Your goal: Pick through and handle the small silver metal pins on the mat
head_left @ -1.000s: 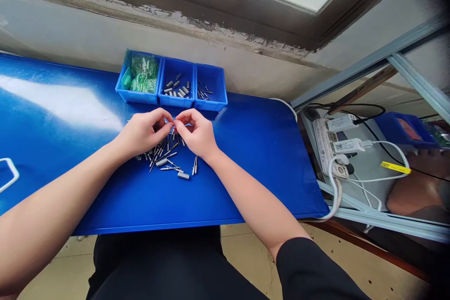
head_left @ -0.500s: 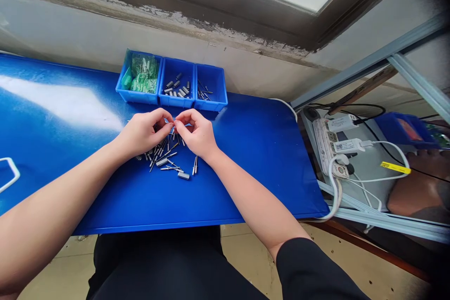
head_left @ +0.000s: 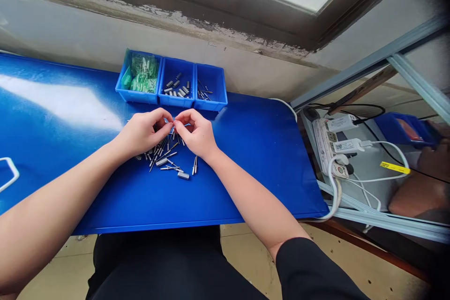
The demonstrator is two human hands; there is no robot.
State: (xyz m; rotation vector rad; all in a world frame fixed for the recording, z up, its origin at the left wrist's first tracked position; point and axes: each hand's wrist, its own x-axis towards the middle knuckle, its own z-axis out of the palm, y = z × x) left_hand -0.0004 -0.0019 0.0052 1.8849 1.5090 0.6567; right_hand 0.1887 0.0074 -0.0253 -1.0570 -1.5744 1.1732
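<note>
My left hand (head_left: pixel 140 133) and right hand (head_left: pixel 198 135) curl inward, fingertips meeting; whether they pinch a part, I cannot tell. Metal pins (head_left: pixel 169 155) lie loose beneath them, presumably for short reach. Blue bins (head_left: pixel 176 101) stand behind, likely keeping kinds apart.

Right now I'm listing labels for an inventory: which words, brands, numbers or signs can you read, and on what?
No text can be read with certainty.
Yellow tag: dark marks, too small to read.
Upper white adapter: faint print, too small.
Lower white adapter: code-like patch and print, too small.
Loose metal parts: no lettering visible.
</note>
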